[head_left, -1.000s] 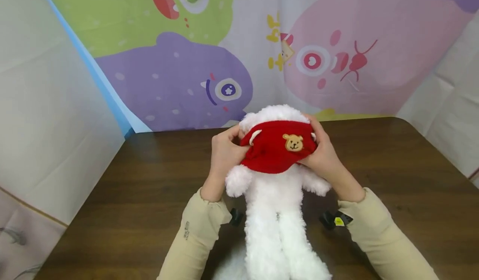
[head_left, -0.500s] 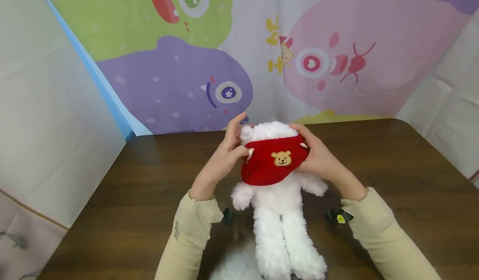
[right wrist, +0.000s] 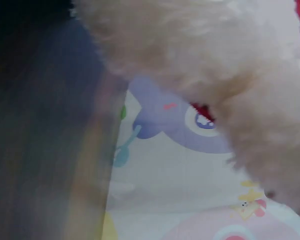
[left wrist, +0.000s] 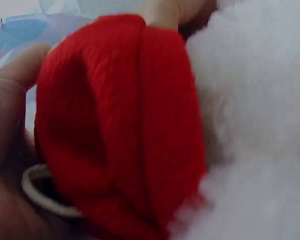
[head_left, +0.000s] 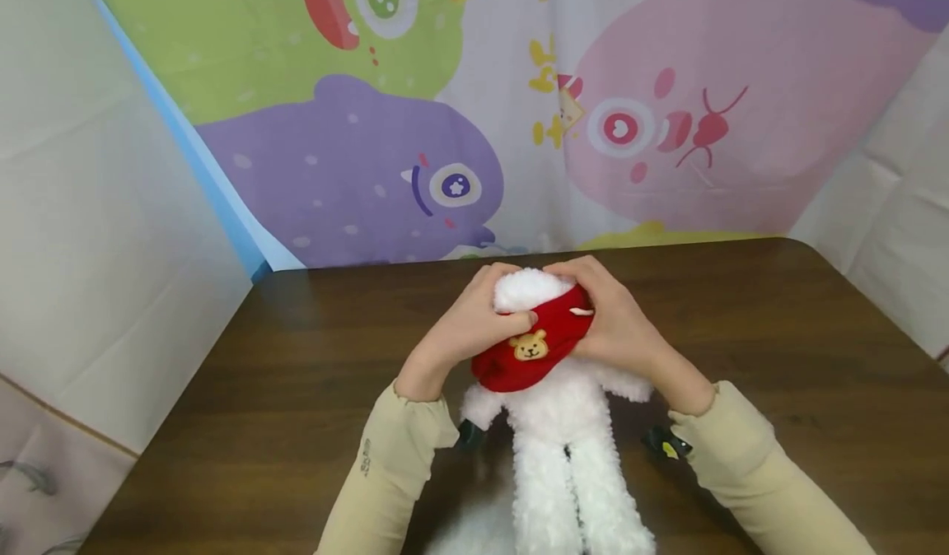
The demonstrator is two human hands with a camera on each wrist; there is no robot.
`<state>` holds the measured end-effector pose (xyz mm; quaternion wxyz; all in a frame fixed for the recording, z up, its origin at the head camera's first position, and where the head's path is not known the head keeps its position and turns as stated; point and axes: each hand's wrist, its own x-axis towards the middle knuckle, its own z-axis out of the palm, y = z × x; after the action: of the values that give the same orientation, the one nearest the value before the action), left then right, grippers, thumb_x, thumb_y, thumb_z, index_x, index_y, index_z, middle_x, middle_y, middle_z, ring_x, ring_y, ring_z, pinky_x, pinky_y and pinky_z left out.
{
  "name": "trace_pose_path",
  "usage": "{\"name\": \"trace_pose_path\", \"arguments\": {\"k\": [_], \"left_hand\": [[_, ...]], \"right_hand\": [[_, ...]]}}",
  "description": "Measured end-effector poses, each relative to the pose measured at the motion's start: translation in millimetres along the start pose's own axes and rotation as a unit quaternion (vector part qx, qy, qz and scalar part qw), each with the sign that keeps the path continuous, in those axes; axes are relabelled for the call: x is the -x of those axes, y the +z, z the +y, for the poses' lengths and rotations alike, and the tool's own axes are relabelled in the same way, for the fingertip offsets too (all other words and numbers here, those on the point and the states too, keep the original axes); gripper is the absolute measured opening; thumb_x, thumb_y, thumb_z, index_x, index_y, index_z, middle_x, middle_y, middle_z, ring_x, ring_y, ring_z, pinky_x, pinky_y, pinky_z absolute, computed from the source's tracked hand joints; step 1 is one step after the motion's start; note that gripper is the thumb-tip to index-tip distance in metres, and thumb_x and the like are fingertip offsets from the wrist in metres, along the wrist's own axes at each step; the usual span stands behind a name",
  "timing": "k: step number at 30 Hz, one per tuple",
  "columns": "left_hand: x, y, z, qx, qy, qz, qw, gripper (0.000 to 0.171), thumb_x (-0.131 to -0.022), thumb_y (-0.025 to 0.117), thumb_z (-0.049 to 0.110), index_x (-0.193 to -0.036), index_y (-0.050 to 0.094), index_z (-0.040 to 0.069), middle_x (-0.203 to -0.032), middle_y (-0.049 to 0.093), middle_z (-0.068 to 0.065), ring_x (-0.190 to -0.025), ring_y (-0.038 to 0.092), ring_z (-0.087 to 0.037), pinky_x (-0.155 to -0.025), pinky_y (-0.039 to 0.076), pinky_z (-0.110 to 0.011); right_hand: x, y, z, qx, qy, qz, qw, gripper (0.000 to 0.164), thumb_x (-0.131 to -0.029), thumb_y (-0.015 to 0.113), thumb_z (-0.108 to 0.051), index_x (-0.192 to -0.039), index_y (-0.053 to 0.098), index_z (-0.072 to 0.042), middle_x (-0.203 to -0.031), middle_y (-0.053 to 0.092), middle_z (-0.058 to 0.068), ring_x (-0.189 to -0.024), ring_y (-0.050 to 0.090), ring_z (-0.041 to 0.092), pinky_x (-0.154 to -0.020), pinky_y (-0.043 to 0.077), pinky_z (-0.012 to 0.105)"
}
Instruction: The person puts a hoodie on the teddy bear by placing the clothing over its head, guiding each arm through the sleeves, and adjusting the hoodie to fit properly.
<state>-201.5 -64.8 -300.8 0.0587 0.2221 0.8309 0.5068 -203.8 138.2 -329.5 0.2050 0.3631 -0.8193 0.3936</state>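
Observation:
A white fluffy plush toy (head_left: 563, 407) has its head away from me and its legs toward me. Across its head lies a red cloth face mask (head_left: 500, 370) with a tan bear patch (head_left: 529, 346); it slants down to the left. My left hand (head_left: 474, 316) grips the mask and head, thumb across the red cloth above the patch. On the other side my right hand (head_left: 619, 320) holds the mask's right end, beside a white ear loop (head_left: 582, 312). Another pale loop (left wrist: 45, 192) shows by the left hand in the left wrist view. White fur (right wrist: 190, 45) fills much of the right wrist view.
Everything is over a dark brown wooden table (head_left: 311, 374). A pale fluffy patch (head_left: 478, 530) lies by the toy's legs at the near edge. Behind the table hangs a cartoon-printed cloth (head_left: 356, 176); white panels (head_left: 111, 209) stand at the sides.
The toy's head and the mask have come lower and nearer, and the mask now tilts down to the left. My left hand has shifted from the mask's end onto its front, hiding that loop.

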Motion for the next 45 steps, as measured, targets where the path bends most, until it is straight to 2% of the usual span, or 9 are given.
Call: {"name": "trace_pose_path", "arguments": {"k": [8, 13, 16, 19, 24, 30, 38, 41, 45], "left_hand": [[-2.2, 8.5, 3.4, -0.026, -0.002, 0.072, 0.9971, 0.042, -0.074, 0.061, 0.02, -0.114, 0.049, 0.012, -0.107, 0.052, -0.004, -0.088, 0.053, -0.02, -0.069, 0.049, -0.031], [-1.3, 9.5, 5.4, -0.005, -0.025, 0.136, 0.9904, 0.031, -0.076, 0.061, 0.024, -0.106, 0.057, 0.018, -0.094, 0.061, -0.003, -0.078, 0.057, -0.019, -0.064, 0.05, -0.031], [-2.6, 9.1, 5.9, 0.032, -0.042, 0.163, 0.9852, 0.028, -0.077, 0.061, 0.024, -0.104, 0.06, 0.017, -0.092, 0.062, -0.004, -0.076, 0.057, -0.018, -0.064, 0.05, -0.03], [-5.2, 8.1, 4.9, 0.094, -0.061, 0.182, 0.9769, 0.027, -0.077, 0.06, 0.021, -0.103, 0.061, 0.014, -0.091, 0.062, -0.006, -0.074, 0.057, -0.019, -0.063, 0.05, -0.03], [-9.0, 6.3, 0.1, 0.168, -0.089, 0.211, 0.9588, 0.025, -0.075, 0.06, 0.016, -0.1, 0.06, 0.012, -0.086, 0.06, -0.007, -0.07, 0.056, -0.02, -0.061, 0.05, -0.03], [-9.4, 5.3, -2.4, 0.172, -0.092, 0.208, 0.9586, 0.028, -0.076, 0.059, 0.016, -0.104, 0.058, 0.013, -0.089, 0.058, -0.008, -0.07, 0.056, -0.019, -0.061, 0.05, -0.029], [-7.7, 4.5, 1.1, 0.185, -0.069, 0.195, 0.9607, 0.028, -0.078, 0.062, 0.016, -0.106, 0.059, 0.012, -0.096, 0.06, -0.007, -0.077, 0.057, -0.019, -0.066, 0.05, -0.029], [-7.5, 6.1, 0.3, 0.193, -0.066, 0.195, 0.9594, 0.027, -0.078, 0.064, 0.016, -0.105, 0.061, 0.011, -0.096, 0.061, -0.006, -0.078, 0.058, -0.018, -0.067, 0.05, -0.029], [-7.9, 10.3, -1.1, 0.195, -0.071, 0.182, 0.9611, 0.029, -0.078, 0.066, 0.017, -0.106, 0.063, 0.012, -0.097, 0.062, -0.006, -0.079, 0.058, -0.018, -0.067, 0.05, -0.029]], "right_hand": [[4.5, 4.9, 1.7, 0.061, 0.097, 0.061, 0.992, 0.064, -0.054, 0.084, -0.02, -0.106, 0.05, -0.009, -0.095, 0.058, 0.003, -0.08, 0.054, 0.015, -0.067, 0.048, 0.033], [5.6, 7.2, -2.1, 0.087, 0.115, 0.094, 0.985, 0.047, -0.055, 0.081, -0.022, -0.088, 0.049, -0.01, -0.07, 0.059, 0.001, -0.065, 0.05, 0.016, -0.057, 0.04, 0.031], [6.7, 8.1, -4.8, 0.089, 0.098, 0.116, 0.984, 0.039, -0.057, 0.08, -0.017, -0.08, 0.049, -0.011, -0.065, 0.056, -0.001, -0.063, 0.047, 0.014, -0.059, 0.038, 0.031], [6.8, 7.9, -6.4, 0.094, 0.049, 0.132, 0.985, 0.03, -0.058, 0.079, -0.012, -0.076, 0.054, -0.011, -0.065, 0.056, -0.002, -0.062, 0.045, 0.011, -0.063, 0.037, 0.032], [7.2, 8.5, -9.4, 0.117, -0.005, 0.117, 0.986, 0.025, -0.064, 0.077, -0.009, -0.081, 0.06, -0.008, -0.08, 0.059, 0.003, -0.068, 0.049, 0.012, -0.068, 0.038, 0.034], [8.0, 7.8, -14.8, 0.119, 0.019, 0.071, 0.99, 0.044, -0.064, 0.079, -0.009, -0.1, 0.056, -0.003, -0.117, 0.056, 0.013, -0.102, 0.054, 0.028, -0.084, 0.04, 0.045], [6.8, 12.7, -25.0, 0.139, -0.086, 0.063, 0.984, 0.077, -0.058, 0.079, -0.026, -0.123, 0.045, -0.002, -0.116, 0.044, 0.016, -0.108, 0.04, 0.028, -0.083, 0.034, 0.043], [7.8, 18.1, -29.4, 0.145, -0.077, 0.054, 0.985, 0.084, -0.055, 0.082, -0.034, -0.124, 0.044, -0.003, -0.115, 0.042, 0.016, -0.106, 0.039, 0.027, -0.083, 0.034, 0.042], [7.7, 21.0, -32.6, 0.151, -0.033, 0.087, 0.984, 0.072, -0.052, 0.085, -0.023, -0.111, 0.049, -0.002, -0.103, 0.05, 0.012, -0.094, 0.043, 0.025, -0.078, 0.034, 0.039]]}}
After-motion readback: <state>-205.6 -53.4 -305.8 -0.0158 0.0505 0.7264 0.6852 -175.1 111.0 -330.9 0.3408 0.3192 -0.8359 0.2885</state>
